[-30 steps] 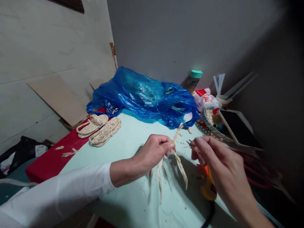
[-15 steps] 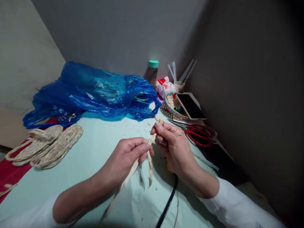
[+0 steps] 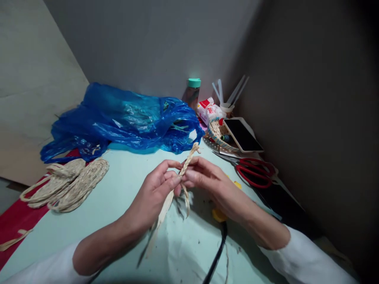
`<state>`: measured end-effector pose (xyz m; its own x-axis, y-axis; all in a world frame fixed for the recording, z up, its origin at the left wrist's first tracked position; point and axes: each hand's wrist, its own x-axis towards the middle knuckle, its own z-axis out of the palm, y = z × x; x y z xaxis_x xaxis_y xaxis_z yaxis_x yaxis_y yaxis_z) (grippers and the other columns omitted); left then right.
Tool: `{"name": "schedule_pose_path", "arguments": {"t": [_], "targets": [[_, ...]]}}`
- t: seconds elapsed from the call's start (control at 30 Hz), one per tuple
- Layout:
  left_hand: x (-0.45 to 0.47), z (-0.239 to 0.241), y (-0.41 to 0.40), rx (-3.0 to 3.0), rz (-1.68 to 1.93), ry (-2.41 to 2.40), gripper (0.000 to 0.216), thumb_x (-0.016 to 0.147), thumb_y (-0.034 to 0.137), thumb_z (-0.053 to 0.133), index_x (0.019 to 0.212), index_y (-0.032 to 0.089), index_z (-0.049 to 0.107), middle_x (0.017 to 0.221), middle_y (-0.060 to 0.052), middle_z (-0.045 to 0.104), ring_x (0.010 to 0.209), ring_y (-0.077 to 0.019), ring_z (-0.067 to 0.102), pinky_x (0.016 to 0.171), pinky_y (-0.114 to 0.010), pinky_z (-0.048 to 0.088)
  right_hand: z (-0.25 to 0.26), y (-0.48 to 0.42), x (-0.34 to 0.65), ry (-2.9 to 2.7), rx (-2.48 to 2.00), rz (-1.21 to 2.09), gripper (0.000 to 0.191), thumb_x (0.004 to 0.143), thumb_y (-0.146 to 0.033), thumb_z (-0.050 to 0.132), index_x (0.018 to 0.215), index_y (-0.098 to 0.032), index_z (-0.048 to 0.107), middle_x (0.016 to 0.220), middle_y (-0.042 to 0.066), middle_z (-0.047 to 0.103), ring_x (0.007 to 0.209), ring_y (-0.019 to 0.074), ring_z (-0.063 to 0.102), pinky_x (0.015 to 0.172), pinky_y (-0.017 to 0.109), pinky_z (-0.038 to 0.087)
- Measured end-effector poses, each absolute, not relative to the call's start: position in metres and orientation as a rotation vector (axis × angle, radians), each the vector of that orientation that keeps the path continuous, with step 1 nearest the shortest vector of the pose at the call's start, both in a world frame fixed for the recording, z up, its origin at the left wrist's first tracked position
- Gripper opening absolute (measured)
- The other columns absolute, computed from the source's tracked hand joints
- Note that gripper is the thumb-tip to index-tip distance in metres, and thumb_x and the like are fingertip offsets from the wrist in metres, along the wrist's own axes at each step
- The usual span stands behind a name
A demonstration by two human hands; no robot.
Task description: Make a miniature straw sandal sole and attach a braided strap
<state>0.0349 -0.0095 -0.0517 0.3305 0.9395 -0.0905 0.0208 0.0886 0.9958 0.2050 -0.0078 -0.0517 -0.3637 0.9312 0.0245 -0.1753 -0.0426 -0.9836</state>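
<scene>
A short braid of pale, straw-like fibre (image 3: 187,161) stands up between my two hands, its frayed end pointing away from me. My left hand (image 3: 161,183) pinches the braid low down between thumb and fingers. From the other side, the fingertips of my right hand (image 3: 207,175) close on the braid at about the same height. Loose flat strands (image 3: 162,213) hang below my left fingers, and a shorter twisted strand (image 3: 186,199) dangles beside them. My right fingertips are partly hidden behind the braid.
Two bundles of braided cord (image 3: 78,185) lie at left. A blue plastic bag (image 3: 127,118) lies at the back. Red-handled scissors (image 3: 256,172), a phone (image 3: 242,134), a small woven basket (image 3: 217,136) and a lidded jar (image 3: 192,92) stand right. A black cable (image 3: 217,252) crosses the front.
My right hand has moved from the braid's far end down to beside my left fingers, so the braid's upper part now shows. The view has shifted slightly.
</scene>
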Motion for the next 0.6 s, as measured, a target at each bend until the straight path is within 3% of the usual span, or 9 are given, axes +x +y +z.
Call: {"name": "schedule_pose_path", "arguments": {"t": [0.1,0.23,0.43,0.6], "targets": [[0.031,-0.055,-0.007,1.244,0.902,0.942,0.015,0.094,0.031,0.053,0.106,0.026,0.045,0.064,0.008,0.051,0.060,-0.0124,0.056,0.062,-0.025,0.042,-0.053,-0.017,0.198,-1.510,-0.934,1.575,0.015,0.096,-0.036,0.053,0.097,-0.021,0.052,0.080,-0.001,0.058,0.072,0.0133,0.058,0.069,0.027,0.046],[0.028,-0.060,-0.006,1.354,0.872,0.969,0.009,0.096,0.030,0.050,0.102,0.025,0.045,0.066,0.008,0.050,0.065,-0.0111,0.052,0.065,-0.024,0.038,-0.055,-0.022,0.193,-1.649,-1.164,1.332,0.024,0.100,-0.039,0.044,0.086,-0.021,0.051,0.069,-0.006,0.044,0.053,0.0091,0.039,0.052,0.023,0.033],[0.027,-0.052,-0.007,1.537,0.787,1.103,0.011,0.098,0.032,0.043,0.107,0.025,0.046,0.074,0.006,0.061,0.068,-0.0129,0.054,0.067,-0.026,0.038,-0.060,-0.016,0.195,-1.670,-1.183,1.130,0.027,0.096,-0.032,0.051,0.073,-0.018,0.057,0.064,-0.005,0.050,0.059,0.0097,0.042,0.056,0.023,0.031],[0.025,-0.043,-0.006,2.033,0.820,1.299,0.021,0.096,0.026,0.049,0.081,0.020,0.062,0.077,0.002,0.067,0.071,-0.0133,0.058,0.070,-0.026,0.040,-0.063,-0.015,0.195,-1.589,-1.270,1.081,0.029,0.092,-0.035,0.056,0.068,-0.018,0.058,0.059,-0.003,0.060,0.054,0.0104,0.045,0.055,0.024,0.033]]}}
